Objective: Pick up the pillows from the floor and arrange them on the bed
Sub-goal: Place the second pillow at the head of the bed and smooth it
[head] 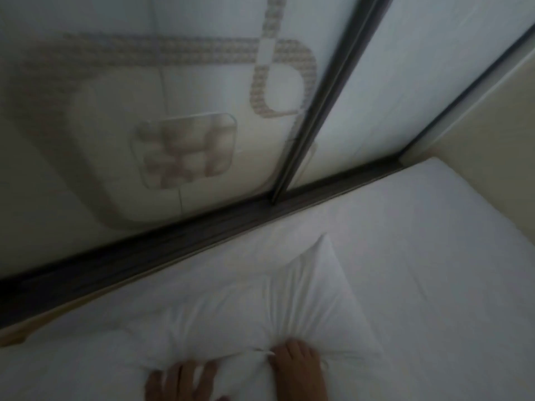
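Pillow (260, 308) white, creased, on bed (434, 256); both hands' grip bunched.

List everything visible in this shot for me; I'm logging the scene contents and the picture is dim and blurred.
pillow: one, white, lying on the bed near the bottom centre, its cover bunched under the hands.
bed: one, white sheet, filling the lower right.
dark ledge: one, dark grey, running diagonally along the bed's far edge.
patterned panel: one, pale with beige motifs, above the ledge; too blurred to tell what it is.
dark upright strip: one, dividing the panel.
left hand: one, resting on the pillow's near edge.
right hand: one, gripping the bunched cover.
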A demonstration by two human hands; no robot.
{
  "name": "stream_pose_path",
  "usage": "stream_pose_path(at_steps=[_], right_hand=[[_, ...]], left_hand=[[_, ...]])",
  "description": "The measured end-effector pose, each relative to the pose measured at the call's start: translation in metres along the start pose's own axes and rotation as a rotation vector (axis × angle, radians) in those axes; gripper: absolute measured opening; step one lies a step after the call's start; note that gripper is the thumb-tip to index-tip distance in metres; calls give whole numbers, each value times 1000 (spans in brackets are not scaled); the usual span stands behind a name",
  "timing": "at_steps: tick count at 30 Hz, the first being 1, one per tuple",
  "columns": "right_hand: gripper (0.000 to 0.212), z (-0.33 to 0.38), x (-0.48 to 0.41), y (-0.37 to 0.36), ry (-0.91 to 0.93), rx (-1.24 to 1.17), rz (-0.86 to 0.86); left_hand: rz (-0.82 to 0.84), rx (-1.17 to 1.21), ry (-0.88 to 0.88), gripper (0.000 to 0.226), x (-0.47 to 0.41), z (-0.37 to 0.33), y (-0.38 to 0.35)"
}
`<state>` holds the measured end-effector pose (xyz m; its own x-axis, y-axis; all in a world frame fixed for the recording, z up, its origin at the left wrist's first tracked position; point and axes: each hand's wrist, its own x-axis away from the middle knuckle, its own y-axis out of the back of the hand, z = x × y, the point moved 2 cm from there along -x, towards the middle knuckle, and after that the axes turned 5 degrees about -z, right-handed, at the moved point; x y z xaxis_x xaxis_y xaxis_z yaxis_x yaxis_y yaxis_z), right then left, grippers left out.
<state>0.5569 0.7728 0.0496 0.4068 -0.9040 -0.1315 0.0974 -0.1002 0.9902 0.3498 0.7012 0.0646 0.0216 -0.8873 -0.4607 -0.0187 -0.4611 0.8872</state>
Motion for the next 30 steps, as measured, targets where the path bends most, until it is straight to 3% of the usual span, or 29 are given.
stream_pose_path(at_steps=[7,11,15,21,25,30], right_hand=[[25,0,2,3,-28,-135,232],[34,-3,-14,12,22,-193,190],[44,-20,-25,29,107,-257,134],[35,-22,-27,66,151,-242,103],[40,-22,-32,89,180,-217,8],[50,-59,-66,148,188,-186,-74]], left_hand=[[132,97,-43,36,7,-18,-4],[365,117,-30,69,-3,-12,3],[452,73,-44,78,-28,-26,35],[363,70,-87,69,-41,-28,79],[426,108,-33,46,-45,-22,97],[290,155,-88,41,-99,-43,132]])
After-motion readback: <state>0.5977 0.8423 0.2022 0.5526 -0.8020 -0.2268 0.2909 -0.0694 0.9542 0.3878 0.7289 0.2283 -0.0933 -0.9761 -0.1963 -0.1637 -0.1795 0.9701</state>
